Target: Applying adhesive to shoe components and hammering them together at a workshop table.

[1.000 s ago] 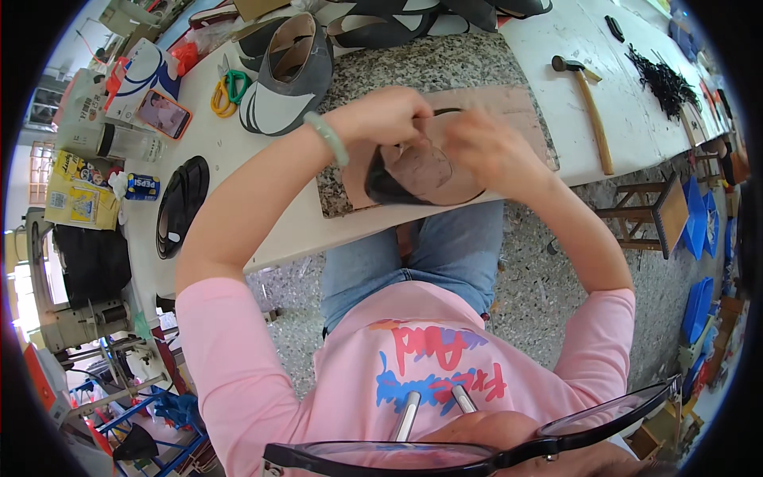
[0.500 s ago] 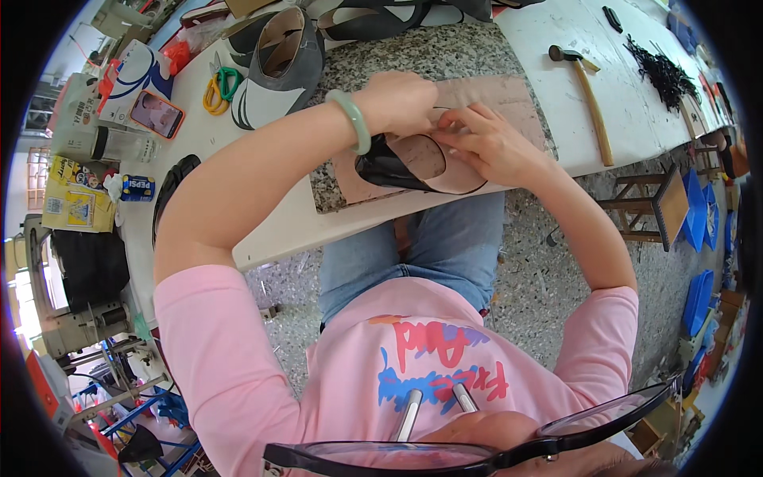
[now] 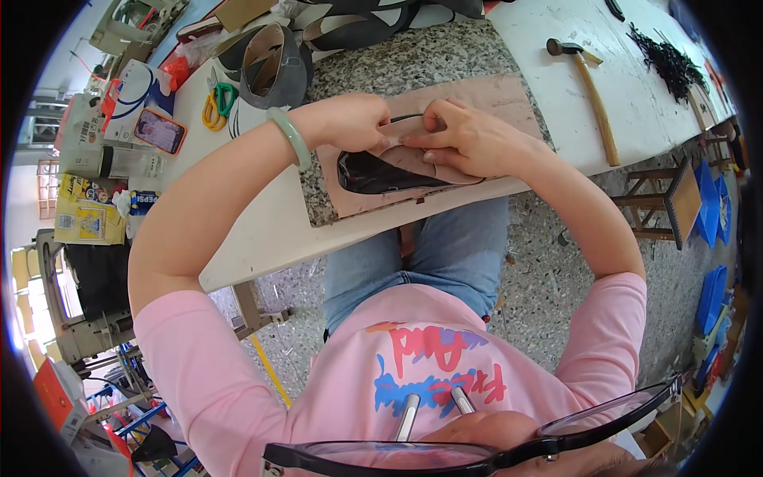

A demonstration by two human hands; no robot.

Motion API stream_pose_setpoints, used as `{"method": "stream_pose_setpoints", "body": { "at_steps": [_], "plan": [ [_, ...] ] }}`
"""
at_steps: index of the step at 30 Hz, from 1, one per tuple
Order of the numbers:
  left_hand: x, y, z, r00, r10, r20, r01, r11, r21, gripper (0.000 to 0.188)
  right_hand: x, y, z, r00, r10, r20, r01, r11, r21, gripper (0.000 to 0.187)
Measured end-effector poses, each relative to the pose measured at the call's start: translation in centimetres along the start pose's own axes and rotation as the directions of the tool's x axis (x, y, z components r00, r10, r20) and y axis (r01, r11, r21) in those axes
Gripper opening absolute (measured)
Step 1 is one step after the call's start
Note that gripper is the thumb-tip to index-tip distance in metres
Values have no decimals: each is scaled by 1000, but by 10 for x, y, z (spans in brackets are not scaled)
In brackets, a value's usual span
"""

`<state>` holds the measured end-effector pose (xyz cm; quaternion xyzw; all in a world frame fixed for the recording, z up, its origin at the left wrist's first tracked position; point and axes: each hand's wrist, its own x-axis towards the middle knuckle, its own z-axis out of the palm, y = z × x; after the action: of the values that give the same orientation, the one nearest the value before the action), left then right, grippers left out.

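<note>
Both hands have slid toward the pointed end: left hand (image 3: 350,119) and right hand (image 3: 469,139) pinch the tan leather flap (image 3: 433,163) over the black oval shoe piece (image 3: 373,172) on the brown board (image 3: 509,95). Uneven pressing could wrinkle or misalign it.

We press our left hand (image 3: 354,119) and right hand (image 3: 465,139) onto a tan leather piece (image 3: 429,163) over a dark oval sole (image 3: 373,173) on the white surface (image 3: 254,230).

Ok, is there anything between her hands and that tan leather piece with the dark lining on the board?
Nothing visible. The left hand and right hand already press directly on the tan leather piece with dark lining, which lies on the brown cardboard-like board.
</note>
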<state>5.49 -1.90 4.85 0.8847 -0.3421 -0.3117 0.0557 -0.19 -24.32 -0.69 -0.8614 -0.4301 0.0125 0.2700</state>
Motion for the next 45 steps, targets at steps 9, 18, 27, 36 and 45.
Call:
{"method": "stream_pose_setpoints", "body": {
  "at_steps": [9, 18, 27, 36, 45],
  "plan": [
    [-4, 11, 5, 990, -94, -106, 109, 982, 156, 24, 25, 22, 10, 969, -245, -18, 245, 968, 43, 23],
    [-15, 8, 15, 981, -59, -186, 59, 998, -5, 18, 39, 4, 10, 980, -173, 101, 172, 985, 23, 20],
    [-17, -2, 17, 987, 12, -159, -13, 1000, -3, 22, 35, 12, 25, 929, -370, 2, 370, 928, -37, 28],
    [-29, -21, 17, 958, -64, -281, 59, 998, -25, 22, 55, 2, 25, 902, -394, 175, 407, 913, -44, 27],
    [-55, -43, 49, 894, -354, -273, 28, 655, -755, 50, 51, 14, 38, 867, -493, 75, 490, 870, 61, 38]
  ]
}}
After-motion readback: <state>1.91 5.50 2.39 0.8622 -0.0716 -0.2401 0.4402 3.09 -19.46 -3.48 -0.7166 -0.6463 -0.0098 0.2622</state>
